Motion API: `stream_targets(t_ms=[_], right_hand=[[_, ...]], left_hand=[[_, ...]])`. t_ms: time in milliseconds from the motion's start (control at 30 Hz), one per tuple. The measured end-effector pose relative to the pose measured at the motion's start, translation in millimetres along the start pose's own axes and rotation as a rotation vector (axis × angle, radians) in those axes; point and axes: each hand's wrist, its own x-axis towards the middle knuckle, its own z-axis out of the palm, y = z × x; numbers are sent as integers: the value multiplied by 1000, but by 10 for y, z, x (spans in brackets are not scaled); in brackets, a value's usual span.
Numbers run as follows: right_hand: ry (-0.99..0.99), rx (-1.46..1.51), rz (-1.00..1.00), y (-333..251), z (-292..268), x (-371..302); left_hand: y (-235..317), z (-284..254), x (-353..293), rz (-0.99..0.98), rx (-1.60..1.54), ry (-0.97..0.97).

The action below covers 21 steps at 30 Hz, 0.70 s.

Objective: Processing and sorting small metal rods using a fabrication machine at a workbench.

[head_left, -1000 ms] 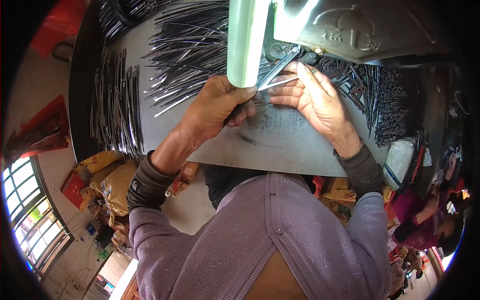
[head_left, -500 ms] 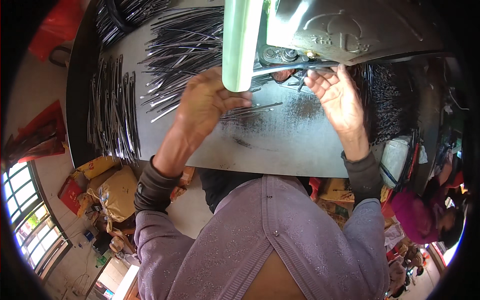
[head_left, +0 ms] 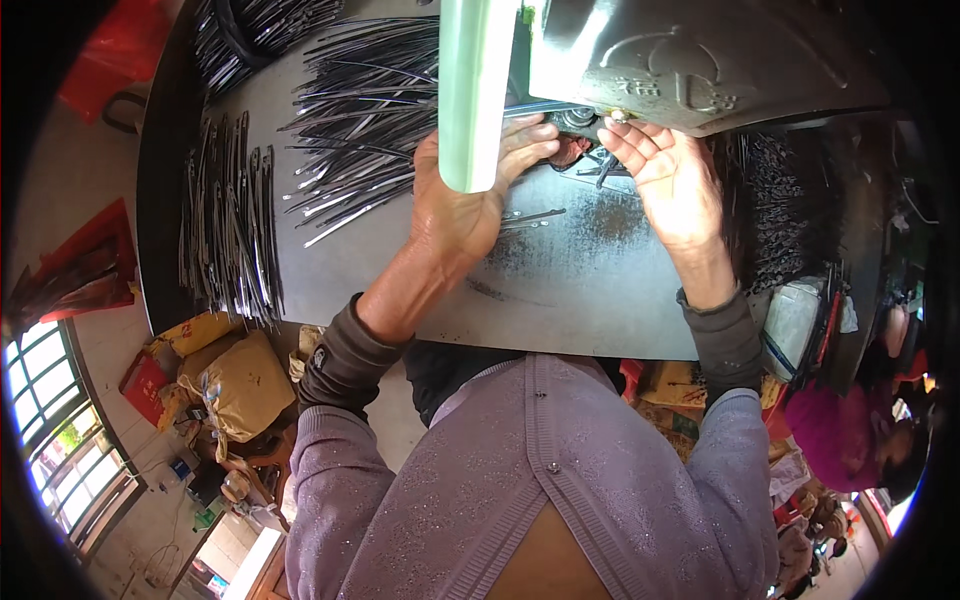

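A thin dark strip (head_left: 548,106) lies across the small round metal parts (head_left: 578,117) under the machine's cover. My left hand (head_left: 462,205), partly hidden behind the pale green lamp, is closed on the strip, its fingertips along the strip's near side. From the right, my right hand (head_left: 672,185) reaches up with the palm turned up and fingers curled at the strip's right end. The machine cover's edge hides part of that grip. Below the left fingers, a few short strips (head_left: 532,217) lie on the metal table (head_left: 560,310).
The long lamp (head_left: 466,100) and the grey machine cover (head_left: 700,65) hang low over the hands. Piles of dark strips (head_left: 360,120) fill the table's left side, with another bundle (head_left: 228,215) at its edge. More dark pieces (head_left: 775,215) and a white package (head_left: 792,315) are at right.
My left hand has moved right and up, its fingers now at the round parts. The strip has shifted in under the cover, and my right fingertips have shifted slightly left.
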Motion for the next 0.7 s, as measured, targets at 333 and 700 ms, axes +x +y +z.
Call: stream_targets(t_ms=[333,700], right_hand=[[68,64,5,-7,-2,-23],[22,85,-8,35,-8,-1]], left_hand=[[-46,46,28,11,-6,24],[11,119,-16,58,175,13]])
